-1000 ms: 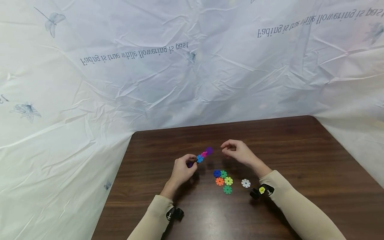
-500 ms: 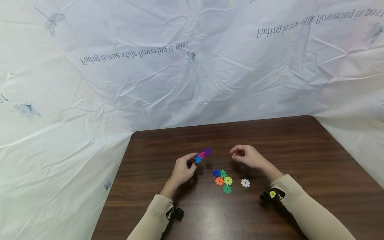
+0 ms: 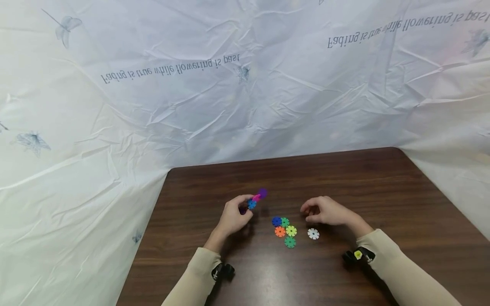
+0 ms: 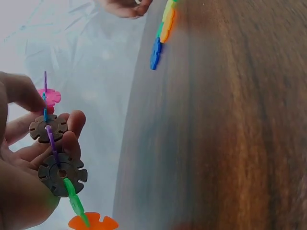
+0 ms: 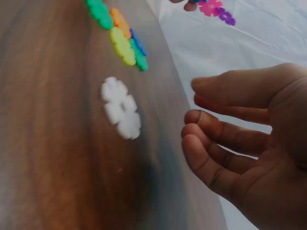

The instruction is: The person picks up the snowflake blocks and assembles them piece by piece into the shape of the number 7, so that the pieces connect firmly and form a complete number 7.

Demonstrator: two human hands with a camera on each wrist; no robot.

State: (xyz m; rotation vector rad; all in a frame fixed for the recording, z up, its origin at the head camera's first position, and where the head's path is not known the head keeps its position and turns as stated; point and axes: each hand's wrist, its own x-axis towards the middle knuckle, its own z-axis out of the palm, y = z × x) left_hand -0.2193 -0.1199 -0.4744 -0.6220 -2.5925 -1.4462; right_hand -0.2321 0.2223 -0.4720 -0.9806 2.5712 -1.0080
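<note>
My left hand (image 3: 232,216) holds a chain of slotted plastic snowflake discs above the table. In the left wrist view the chain runs from an orange disc (image 4: 94,222) through a green disc (image 4: 76,201), brown discs (image 4: 49,128) and a purple one to a blue one, with a pink disc (image 4: 52,97) and another purple disc (image 3: 262,193) at the far end. My right hand (image 3: 329,211) holds nothing, its fingers loosely bent, over the table just beyond a white disc (image 3: 313,233). That white disc lies flat by itself in the right wrist view.
Left of the white disc, several loose discs lie close together: dark blue (image 3: 277,221), orange (image 3: 280,231), yellow (image 3: 291,230) and two green, one being the nearest green disc (image 3: 290,242). The brown wooden table (image 3: 383,191) ends at a white printed sheet (image 3: 214,110).
My right hand has moved away from the chain, rightward and nearer, toward the white disc. The chain in my left hand has shifted slightly left.
</note>
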